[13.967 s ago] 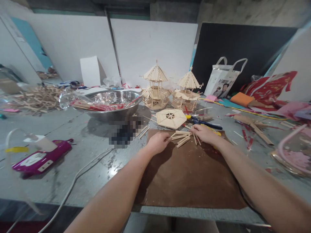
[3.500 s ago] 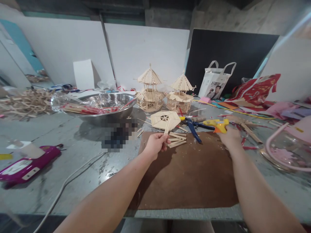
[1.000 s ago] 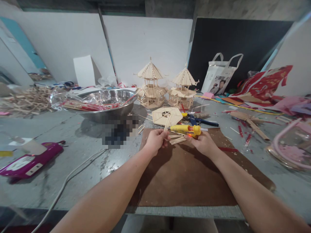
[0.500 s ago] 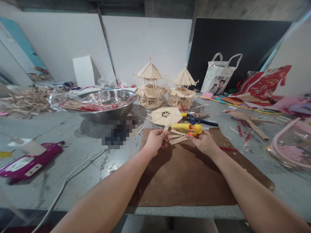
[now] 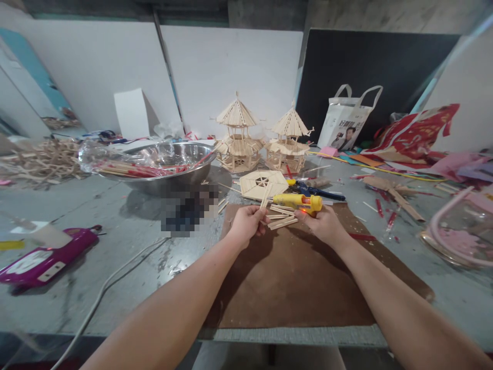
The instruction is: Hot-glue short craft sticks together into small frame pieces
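Between the fingers of my left hand (image 5: 250,224) are pale wooden sticks (image 5: 265,195), pointing up and away from me. My right hand (image 5: 321,224) is wrapped round a yellow glue gun (image 5: 295,201) with a lit orange-red spot on it. Its nozzle points left, right beside the sticks; I cannot tell whether it touches them. Below the gun, several loose wooden sticks (image 5: 283,222) lie on a brown mat (image 5: 292,288). Just beyond my hands lies a flat hexagonal stick panel (image 5: 250,186) with a spoked opening in its middle.
Two stick pagodas (image 5: 238,146) stand at the back. A metal bowl (image 5: 165,181) with plastic-wrapped sticks is left of them. Blue-handled pliers (image 5: 327,193) lie behind the gun. A purple power strip (image 5: 69,252) and its white cable (image 5: 103,288) occupy the left; scraps litter the right.
The glue gun's nozzle has shifted very slightly to the right and up along the sticks. My left hand holds almost the same place.
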Demonstrator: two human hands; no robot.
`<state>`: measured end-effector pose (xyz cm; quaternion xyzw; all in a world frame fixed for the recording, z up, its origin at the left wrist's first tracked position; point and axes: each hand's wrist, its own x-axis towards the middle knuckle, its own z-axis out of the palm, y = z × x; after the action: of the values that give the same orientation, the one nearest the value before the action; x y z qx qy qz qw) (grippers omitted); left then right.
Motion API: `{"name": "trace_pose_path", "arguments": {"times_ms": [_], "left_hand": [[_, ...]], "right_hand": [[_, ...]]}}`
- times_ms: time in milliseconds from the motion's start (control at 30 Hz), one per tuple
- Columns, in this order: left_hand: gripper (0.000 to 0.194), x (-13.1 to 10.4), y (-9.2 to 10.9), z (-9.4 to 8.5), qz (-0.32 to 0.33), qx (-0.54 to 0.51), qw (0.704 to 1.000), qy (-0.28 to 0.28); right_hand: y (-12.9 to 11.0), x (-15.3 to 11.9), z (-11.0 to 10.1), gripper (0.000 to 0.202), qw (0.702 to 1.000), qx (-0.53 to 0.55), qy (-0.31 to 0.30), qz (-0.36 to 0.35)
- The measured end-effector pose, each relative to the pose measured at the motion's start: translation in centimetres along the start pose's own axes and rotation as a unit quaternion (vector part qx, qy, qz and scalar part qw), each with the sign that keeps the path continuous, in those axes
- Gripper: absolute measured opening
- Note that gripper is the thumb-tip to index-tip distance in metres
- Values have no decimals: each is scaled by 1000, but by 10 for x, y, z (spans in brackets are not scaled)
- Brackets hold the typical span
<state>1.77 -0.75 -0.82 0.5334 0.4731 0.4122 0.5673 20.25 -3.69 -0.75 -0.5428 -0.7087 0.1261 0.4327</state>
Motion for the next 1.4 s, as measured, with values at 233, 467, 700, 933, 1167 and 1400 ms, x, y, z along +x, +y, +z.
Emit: {"name": "trace_pose_path", "arguments": {"times_ms": [233, 467, 700, 933, 1167, 1400], "left_hand": [[17, -1, -1, 0, 15, 4, 1000, -10], [17, -1, 0, 0, 15, 7, 1000, -22], [17, -1, 0, 0, 13, 13, 999, -27], [19, -1, 0, 0, 12, 16, 999, -37], [19, -1, -1, 0, 11, 22, 999, -45], [18, -1, 0, 0, 9, 27, 999, -44]], "right_hand": [[-2, 1, -2, 29, 1000, -4, 21, 3], [-2, 2, -5, 27, 999, -13, 34, 7], [3, 3, -4, 28, 999, 4, 49, -1], [5, 4, -6, 31, 998, -3, 56, 1], [2, 4, -9, 28, 998, -7, 56, 18], [1, 6, -11, 25, 998, -7, 65, 20]]}}
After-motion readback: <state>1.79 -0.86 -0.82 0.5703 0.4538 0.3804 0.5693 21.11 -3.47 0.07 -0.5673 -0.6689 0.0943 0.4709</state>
